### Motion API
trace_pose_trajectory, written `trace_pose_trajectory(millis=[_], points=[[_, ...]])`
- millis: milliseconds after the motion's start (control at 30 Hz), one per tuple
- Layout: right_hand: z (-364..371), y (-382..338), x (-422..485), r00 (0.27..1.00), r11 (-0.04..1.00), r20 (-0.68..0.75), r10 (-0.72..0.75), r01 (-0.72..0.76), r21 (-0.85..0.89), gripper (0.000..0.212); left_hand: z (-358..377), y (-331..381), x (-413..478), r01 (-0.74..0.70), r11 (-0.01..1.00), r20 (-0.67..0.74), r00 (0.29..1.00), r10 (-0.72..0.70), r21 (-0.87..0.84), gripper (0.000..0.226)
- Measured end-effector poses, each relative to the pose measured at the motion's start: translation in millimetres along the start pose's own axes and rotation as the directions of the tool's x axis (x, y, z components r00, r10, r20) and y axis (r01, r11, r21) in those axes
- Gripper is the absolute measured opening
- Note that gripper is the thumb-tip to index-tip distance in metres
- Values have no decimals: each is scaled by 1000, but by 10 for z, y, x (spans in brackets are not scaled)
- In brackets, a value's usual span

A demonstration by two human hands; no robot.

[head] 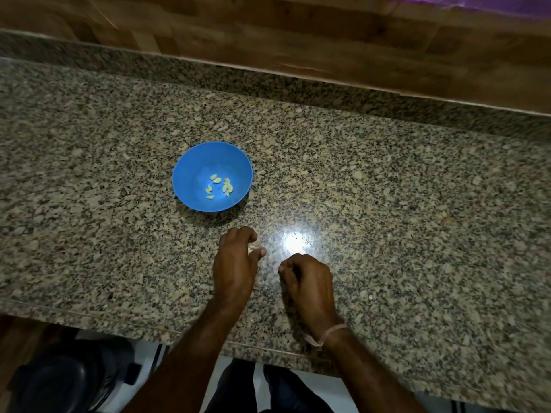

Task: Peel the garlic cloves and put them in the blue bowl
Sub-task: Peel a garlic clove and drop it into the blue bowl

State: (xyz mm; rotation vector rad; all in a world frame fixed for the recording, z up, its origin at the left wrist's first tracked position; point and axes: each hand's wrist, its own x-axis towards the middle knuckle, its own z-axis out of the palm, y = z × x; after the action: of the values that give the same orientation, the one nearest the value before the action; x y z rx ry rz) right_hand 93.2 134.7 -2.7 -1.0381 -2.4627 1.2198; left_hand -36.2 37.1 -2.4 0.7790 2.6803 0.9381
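Note:
A blue bowl (190, 162) stands on the granite counter, holding several peeled pale-green garlic cloves (220, 186). Just below the bowl, my left hand (235, 263) rests on the counter with curled fingers pinching a small whitish garlic piece (253, 248) between thumb and fingertips. To its right, my right hand (307, 281) lies with its fingers curled under; whatever it may hold is hidden. A pink thread circles the right wrist.
The speckled granite counter (387, 204) stretches wide to the right and left, with a raised granite lip and a wooden wall behind. A bright light glare (295, 242) sits between the hands. The counter's front edge runs below my wrists; dark objects lie on the floor.

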Motion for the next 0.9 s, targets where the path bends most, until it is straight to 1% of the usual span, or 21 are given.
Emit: trace_pose_trajectory(millis=[100, 167, 233, 300, 367, 400, 467, 533, 567, 667, 733, 800, 900], points=[[5, -51, -34, 996, 967, 60, -70, 83, -240, 20, -12, -4, -166, 8, 1000, -69, 998, -6, 26, 38], [14, -98, -33, 990, 930, 117, -80, 117, -348, 19, -1, -13, -336, 28, 998, -117, 993, -22, 53, 45], [10, -152, -26, 985, 900, 156, -78, 136, -415, 19, 40, -46, -495, 42, 995, -111, 993, -32, 87, 48], [16, -209, -20, 982, 876, 173, -76, 149, -459, 25, 86, -89, -596, 35, 993, -76, 997, -26, 112, 46], [45, -234, -6, 983, 858, 167, -79, 152, -490, 31, 104, -114, -633, 32, 994, -63, 998, -25, 101, 44], [66, -229, 0, 985, 847, 151, -77, 145, -511, 30, 105, -119, -638, 32, 996, -64, 998, -27, 86, 42], [106, -239, 11, 990, 834, 124, -68, 125, -538, 21, 100, -127, -631, 37, 998, -63, 997, -33, 51, 38], [114, -262, 29, 993, 846, 105, -45, 94, -525, 10, 93, -140, -626, 42, 999, -43, 998, -41, 35, 34], [104, -272, 28, 994, 853, 110, -26, 80, -516, 8, 89, -145, -629, 38, 999, -28, 999, -37, 34, 31], [70, -245, -3, 995, 898, 95, 7, 36, -438, 13, 81, -147, -643, 16, 999, 3, 1000, -16, 36, 26], [56, -186, -45, 998, 952, 51, 23, -6, -305, 17, 76, -147, -649, 10, 999, 5, 1000, -10, 39, 24], [67, -123, -83, 999, 979, 19, 35, -31, -199, 18, 76, -155, -656, 7, 999, 4, 1000, -7, 42, 24], [83, -93, -115, 1000, 980, -23, -10, 6, -200, 17, 77, -165, -664, 0, 999, -1, 1000, 0, 44, 27]])
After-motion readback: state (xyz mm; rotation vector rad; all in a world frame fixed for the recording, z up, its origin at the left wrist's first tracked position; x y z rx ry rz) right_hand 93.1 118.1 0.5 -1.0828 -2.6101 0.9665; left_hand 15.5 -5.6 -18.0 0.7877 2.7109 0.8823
